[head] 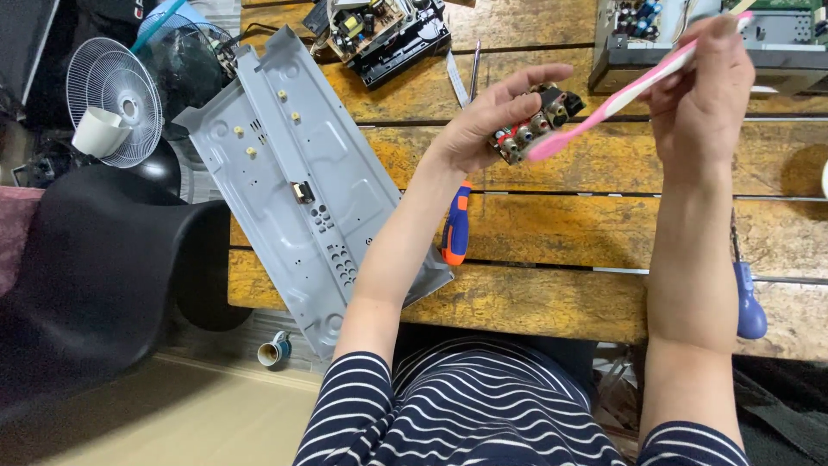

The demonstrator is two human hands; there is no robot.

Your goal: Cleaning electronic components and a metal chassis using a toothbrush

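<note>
Worn, yellow-stained wooden planks make up the bench (pixel 535 298), with a dented grey sheet-metal cover (pixel 302 185) overhanging its near left corner and an orange-and-blue screwdriver (pixel 456 226) beside it. Above mid-bench, the left hand (pixel 492 121) grips a small connector block (pixel 535 125) studded with round coloured sockets. The right hand (pixel 703 86) pinches a smooth pink-and-white toothbrush (pixel 621 99), its head against the block.

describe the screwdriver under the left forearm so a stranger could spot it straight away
Start at the wooden table and find the big grey metal panel lying across its left end. Just right of it, partly under the left hand's forearm, lies the screwdriver. Its orange-and-blue handle sets it apart from the all-blue one at the right.
</note>
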